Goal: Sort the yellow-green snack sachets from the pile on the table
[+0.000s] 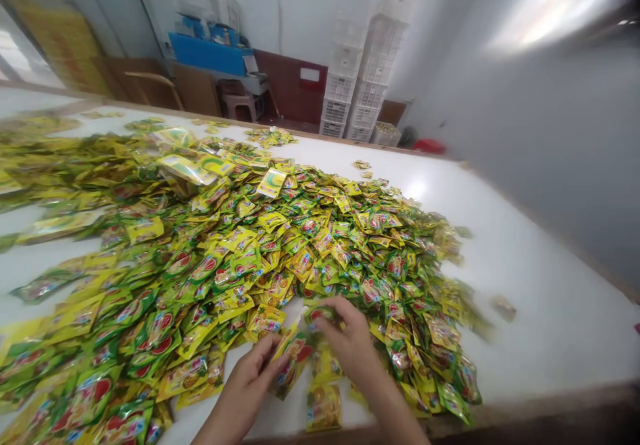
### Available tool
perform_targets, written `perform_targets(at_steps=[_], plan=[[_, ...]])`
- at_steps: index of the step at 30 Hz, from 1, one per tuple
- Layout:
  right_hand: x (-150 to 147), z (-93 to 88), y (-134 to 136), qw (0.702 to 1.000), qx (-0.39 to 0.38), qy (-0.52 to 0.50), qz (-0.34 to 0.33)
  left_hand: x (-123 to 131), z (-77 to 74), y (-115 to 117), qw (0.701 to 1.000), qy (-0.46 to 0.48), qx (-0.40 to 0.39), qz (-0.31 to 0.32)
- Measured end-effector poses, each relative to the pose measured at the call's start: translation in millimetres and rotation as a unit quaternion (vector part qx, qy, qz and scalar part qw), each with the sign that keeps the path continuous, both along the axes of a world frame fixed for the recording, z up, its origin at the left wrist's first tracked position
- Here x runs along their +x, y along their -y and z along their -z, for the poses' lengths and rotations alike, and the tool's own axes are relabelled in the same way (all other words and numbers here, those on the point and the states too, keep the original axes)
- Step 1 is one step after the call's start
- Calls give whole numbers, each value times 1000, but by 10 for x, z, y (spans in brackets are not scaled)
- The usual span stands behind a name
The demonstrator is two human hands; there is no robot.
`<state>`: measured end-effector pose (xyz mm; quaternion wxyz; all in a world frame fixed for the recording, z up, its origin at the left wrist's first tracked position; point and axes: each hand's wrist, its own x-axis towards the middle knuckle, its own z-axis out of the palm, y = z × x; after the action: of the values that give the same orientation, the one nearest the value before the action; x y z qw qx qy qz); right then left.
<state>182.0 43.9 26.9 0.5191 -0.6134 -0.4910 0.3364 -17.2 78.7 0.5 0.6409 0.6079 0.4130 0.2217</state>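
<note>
Sachet (296,355) at near counter (525,311) edge, between both hands.
Left hand (253,378) pinches it; right hand (353,348) pinches a second sachet (320,313) beside the heap (280,245). Probably light, limp, slick film: grip the sealed edges.

A heap of small yellow-green foil sachets (280,245) covers the left and middle of the flat white desk (550,311). At its near edge, the left hand (250,378) sits just left of the right hand (350,345), both on sachets. Behind the desk stand stacked white plastic crates (360,78).
</note>
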Motion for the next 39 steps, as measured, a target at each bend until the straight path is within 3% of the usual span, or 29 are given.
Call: perform_targets(at_steps=[6,9,15,19,23,26,28,31,34,36,39], plan=[[-52,-192,98,980,-10,158,-120,19,63,157,1000,6,9,-7],[-142,-305,163,970,-18,148,-195,50,63,217,1000,24,0,14],[-250,-243,176,983,17,156,-95,61,-13,244,993,102,-46,-44],[-307,-103,221,959,55,230,-158,13,38,286,991,122,-53,-33],[-358,-132,301,931,11,284,-228,-34,105,313,989,133,-65,-26],[-343,-211,332,939,-6,236,-250,-97,92,334,992,111,-62,-28],[-303,-199,359,960,-4,143,-243,-152,48,362,990,77,-86,-78],[-234,-28,440,987,-39,-17,-154,-201,-62,413,980,50,-151,-116],[-226,179,546,975,-117,-147,-116,-175,-191,429,969,113,-208,-68],[-264,227,591,968,-128,-173,-126,-145,-257,416,955,159,-242,-58],[-322,163,589,979,-86,-138,-125,-140,-300,391,940,185,-280,-68]])
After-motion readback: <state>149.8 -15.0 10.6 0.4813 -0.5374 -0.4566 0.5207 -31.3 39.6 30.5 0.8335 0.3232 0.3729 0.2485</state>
